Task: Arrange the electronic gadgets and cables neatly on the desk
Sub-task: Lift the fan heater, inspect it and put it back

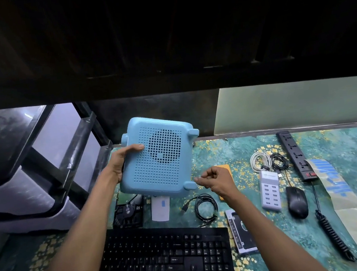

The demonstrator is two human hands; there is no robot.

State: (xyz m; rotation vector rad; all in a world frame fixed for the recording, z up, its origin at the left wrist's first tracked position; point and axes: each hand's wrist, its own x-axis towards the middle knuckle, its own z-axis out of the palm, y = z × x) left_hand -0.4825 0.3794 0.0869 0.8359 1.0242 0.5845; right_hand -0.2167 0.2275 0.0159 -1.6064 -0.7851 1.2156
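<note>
So the keyboard (165, 255) is my landmark here, sitting at the near edge of the table (348, 193), which has a teal cloth with yellow flowers on it; off to the far left of the keyboard, past the table edge, there's some dark and grey stacked furniture (20, 172), can't tell exactly what it is. The left hand (122, 162) is up above the keyboard's left end, and its grip is wrapped on the left edge of a blue perforated box (160, 158), thumb across the holed face, holding it tilted in the air, clear of the table; just behind the keyboard's left part lies a bare hard drive (128, 211), and right beside that a small white device (160, 209), both partly under the blue box. Behind the keyboard's middle-right is a coiled black cable (205, 207); above it the right hand (216, 179) hangs with fingers curled in, holding nothing that I can see, fingertips just beside the box's lower right corner foot; an orange thing (228, 169) peeks from under that hand. Right off the keyboard's right end is a flat boxed item (241, 231); further right a white multi-port charger (270, 191), white and black cable bundles (268, 160) behind it, then a black mouse (296, 202), then a black power strip (295, 154) with its cord running toward the near edge.
</note>
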